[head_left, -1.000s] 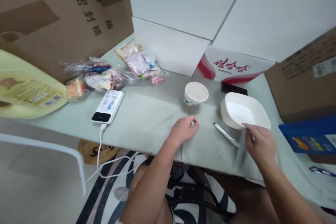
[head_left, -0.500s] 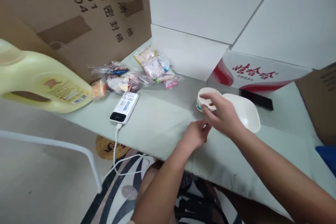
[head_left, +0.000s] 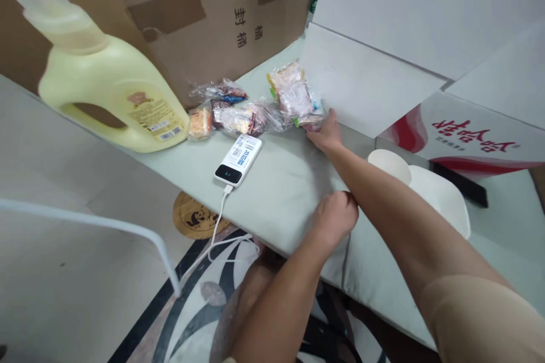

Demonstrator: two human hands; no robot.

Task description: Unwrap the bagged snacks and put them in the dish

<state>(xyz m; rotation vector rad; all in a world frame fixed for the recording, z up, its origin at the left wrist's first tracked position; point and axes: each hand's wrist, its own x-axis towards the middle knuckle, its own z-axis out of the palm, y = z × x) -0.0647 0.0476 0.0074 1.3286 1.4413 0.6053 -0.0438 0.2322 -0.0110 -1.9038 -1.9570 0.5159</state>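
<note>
At the right end of a pile of wrapped snacks, my right hand has its thumb and fingers around the edge of a small snack packet. The fingertips are partly hidden by the wrappers. My left hand is closed over the front of the table, just below the right forearm. Whatever its curled fingers hold, if anything, is out of sight. A pale paper cup and a white dish stand beyond the right forearm, which partly covers them.
A white power bank with a cable lies on the green-covered table. A yellow detergent bottle stands left. Cardboard and white boxes line the back. A black phone-like slab rests right.
My right hand has left the cup and reached forward and left to the snacks. My left hand stays low with its fingers curled. The view has swung left.
</note>
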